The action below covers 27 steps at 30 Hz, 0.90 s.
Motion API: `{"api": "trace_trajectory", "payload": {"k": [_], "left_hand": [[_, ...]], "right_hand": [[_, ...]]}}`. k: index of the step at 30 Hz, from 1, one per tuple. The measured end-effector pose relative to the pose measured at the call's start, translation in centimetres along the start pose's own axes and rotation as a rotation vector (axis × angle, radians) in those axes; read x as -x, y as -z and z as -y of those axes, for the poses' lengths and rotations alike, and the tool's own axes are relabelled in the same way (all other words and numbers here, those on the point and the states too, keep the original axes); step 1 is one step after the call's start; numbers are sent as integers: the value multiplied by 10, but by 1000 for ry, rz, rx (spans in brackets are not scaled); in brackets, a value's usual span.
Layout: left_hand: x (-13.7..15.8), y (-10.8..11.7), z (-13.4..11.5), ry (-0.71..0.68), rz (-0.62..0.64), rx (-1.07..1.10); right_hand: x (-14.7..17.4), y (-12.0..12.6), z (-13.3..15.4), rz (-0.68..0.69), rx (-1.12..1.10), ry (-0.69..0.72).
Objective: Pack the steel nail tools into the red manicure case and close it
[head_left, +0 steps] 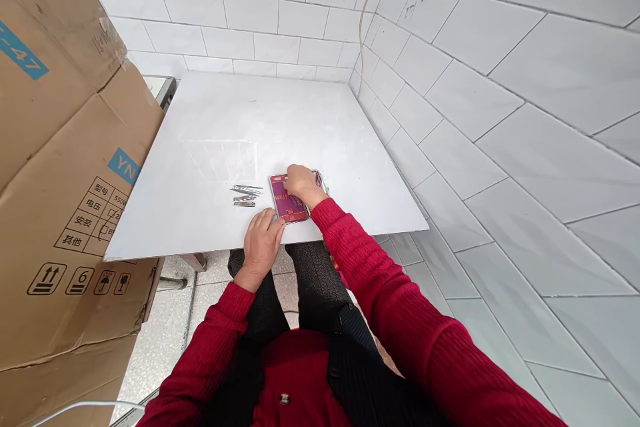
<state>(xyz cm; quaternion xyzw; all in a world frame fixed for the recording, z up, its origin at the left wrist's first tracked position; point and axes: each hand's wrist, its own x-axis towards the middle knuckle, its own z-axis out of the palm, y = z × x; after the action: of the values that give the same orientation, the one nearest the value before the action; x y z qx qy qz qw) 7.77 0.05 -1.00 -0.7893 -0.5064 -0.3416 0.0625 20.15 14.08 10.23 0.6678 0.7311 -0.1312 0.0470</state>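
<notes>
A small flat case point(291, 208) with a red and purple inside and a silvery rim lies open near the table's front edge. My left hand point(262, 237) holds its near left corner, thumb and fingers at the rim. Over the upper part of the case is my right hand point(303, 183), its fingers curled down; the fingertips and whatever they grip are hidden. Another part of the case point(319, 179) shows just past the right hand. To the left of the case, several slim metal tools point(246, 195) lie in a loose row, like manicure tools.
The white table point(220, 107) reaches back to a tiled wall point(280, 13), with another tiled wall point(500, 113) at the right. Large cardboard boxes point(75, 147) stand against the left side. A pale cable point(364, 13) hangs down in the back corner.
</notes>
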Motion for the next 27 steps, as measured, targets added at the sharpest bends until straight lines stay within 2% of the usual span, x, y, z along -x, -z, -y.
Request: {"api": "trace_trajectory", "payload": {"k": [4,11,17,22,27], "left_hand": [[0,-1,0,11,-1,8],[0,-1,0,-10,-4,-16],[-1,1,-2,-7,-3,-30],[0,4,-4,1,4,-18],[2,2,-3,6,-24,-22]], "right_hand": [[-12,-2,-1,21,-50,-7],[-26,-17,-18,-39,-213,-12],[-37,-10,-19,-32,-399,41],[-46,1,1,-47,-422,129],[-46,0,46,29,-270,382]]}}
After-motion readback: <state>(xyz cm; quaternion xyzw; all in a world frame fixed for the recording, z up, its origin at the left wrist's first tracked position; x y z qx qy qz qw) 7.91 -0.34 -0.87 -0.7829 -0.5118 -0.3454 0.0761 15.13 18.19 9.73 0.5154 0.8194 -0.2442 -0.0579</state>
